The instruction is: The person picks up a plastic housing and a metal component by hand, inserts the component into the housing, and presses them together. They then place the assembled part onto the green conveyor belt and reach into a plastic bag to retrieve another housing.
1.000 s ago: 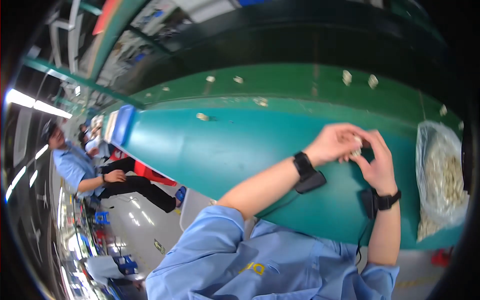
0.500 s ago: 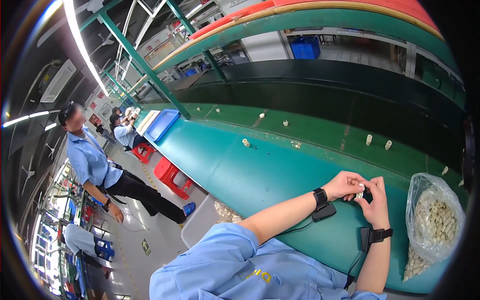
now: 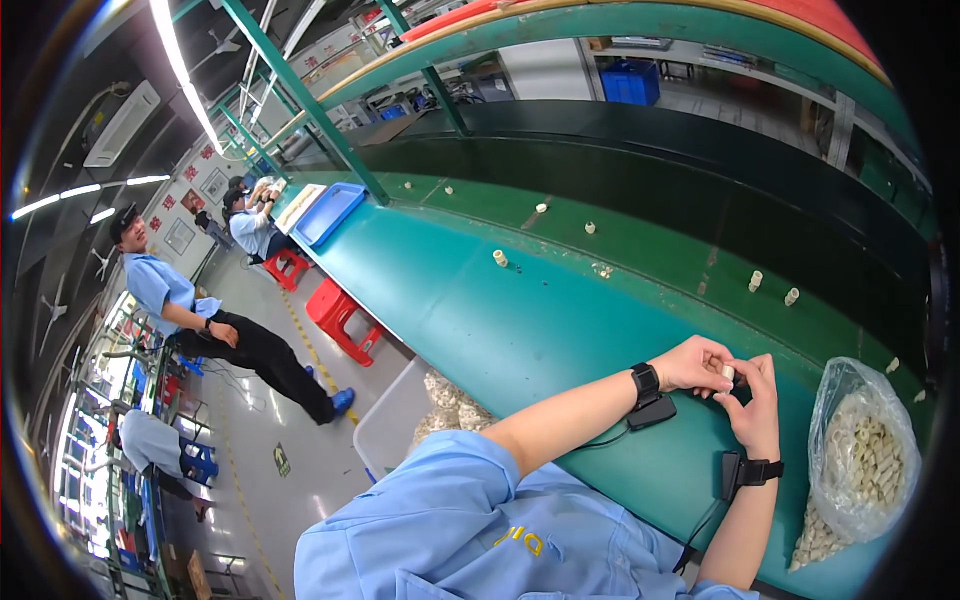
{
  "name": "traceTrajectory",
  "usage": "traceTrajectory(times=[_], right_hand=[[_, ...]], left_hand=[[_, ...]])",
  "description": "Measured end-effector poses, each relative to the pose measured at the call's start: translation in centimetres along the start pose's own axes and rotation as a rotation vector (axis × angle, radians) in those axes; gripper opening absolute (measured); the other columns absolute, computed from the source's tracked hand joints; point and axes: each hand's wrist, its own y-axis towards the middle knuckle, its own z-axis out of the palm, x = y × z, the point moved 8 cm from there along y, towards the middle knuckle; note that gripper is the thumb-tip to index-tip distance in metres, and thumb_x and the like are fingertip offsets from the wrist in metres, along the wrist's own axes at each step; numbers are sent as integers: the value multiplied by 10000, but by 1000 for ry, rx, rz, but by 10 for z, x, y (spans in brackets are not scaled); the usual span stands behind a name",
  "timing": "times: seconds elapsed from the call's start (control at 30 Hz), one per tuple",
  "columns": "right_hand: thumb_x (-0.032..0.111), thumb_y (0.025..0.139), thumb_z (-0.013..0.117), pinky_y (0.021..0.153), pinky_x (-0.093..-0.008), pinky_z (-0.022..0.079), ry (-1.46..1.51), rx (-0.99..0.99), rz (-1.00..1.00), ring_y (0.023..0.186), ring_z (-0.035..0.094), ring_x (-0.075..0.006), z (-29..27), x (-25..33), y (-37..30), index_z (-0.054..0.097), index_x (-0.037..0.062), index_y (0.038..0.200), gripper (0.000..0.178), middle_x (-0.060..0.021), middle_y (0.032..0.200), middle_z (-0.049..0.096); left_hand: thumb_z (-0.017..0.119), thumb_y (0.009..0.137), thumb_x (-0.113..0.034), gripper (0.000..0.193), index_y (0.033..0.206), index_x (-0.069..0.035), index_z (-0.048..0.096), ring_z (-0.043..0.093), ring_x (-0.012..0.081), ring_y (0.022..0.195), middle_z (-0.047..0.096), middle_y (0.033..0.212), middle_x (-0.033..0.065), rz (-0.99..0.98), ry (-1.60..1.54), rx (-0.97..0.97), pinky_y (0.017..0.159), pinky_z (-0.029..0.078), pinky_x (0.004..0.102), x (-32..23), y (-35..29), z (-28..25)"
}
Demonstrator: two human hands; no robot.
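Note:
My left hand [image 3: 694,366] and my right hand [image 3: 754,408] meet over the green worktop. Between their fingertips is a small cream cylindrical plastic part [image 3: 728,373], pinched from both sides; the fingers partly cover it. To the right of my right hand stands an open clear plastic bag [image 3: 862,440] full of similar cream parts, some of them at its lower end near the table edge. A single cream part [image 3: 500,258] stands upright on the worktop, farther off to the left.
More cream parts [image 3: 756,281] are scattered along the dark green strip behind the worktop [image 3: 470,310]. A grey bin [image 3: 385,420] with bagged parts sits left of me. A blue tray [image 3: 332,213], red stools [image 3: 342,322] and a standing person [image 3: 170,290] are farther left.
The view has shifted slightly. My hands stay together, and the cream part between my fingers is turned a little. The standing person at left has changed posture, an arm now bent at the waist.

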Motion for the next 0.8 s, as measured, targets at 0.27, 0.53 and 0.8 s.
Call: traceTrajectory(times=[0.27, 0.53, 0.8], right_hand=[[-29, 649, 808, 739, -311, 483, 47, 42, -10, 819, 542, -214, -3, -15, 23, 635, 49, 1075, 467, -80, 926, 498], [-44, 613, 818, 722, -307, 466, -17, 90, 43, 784, 528, -196, 2, -18, 24, 646, 48, 1041, 471, -59, 853, 505], [-18, 657, 816, 656, -299, 448, -64, 36, 51, 720, 493, -186, 3, -36, 24, 637, 71, 1094, 480, -44, 823, 488]], left_hand=[[737, 864, -101, 210, 1028, -22, 632, 589, 55, 599, 672, 806, 18, -38, 26, -26, 513, 465, 192, 2, 15, -18], [736, 866, -116, 223, 1029, -21, 617, 597, 57, 635, 672, 812, 19, -12, 68, 6, 536, 471, 202, 0, 15, -16], [714, 867, -109, 228, 1057, -26, 620, 611, 65, 685, 680, 835, 25, -62, 199, -90, 570, 487, 221, 5, 18, -23]])
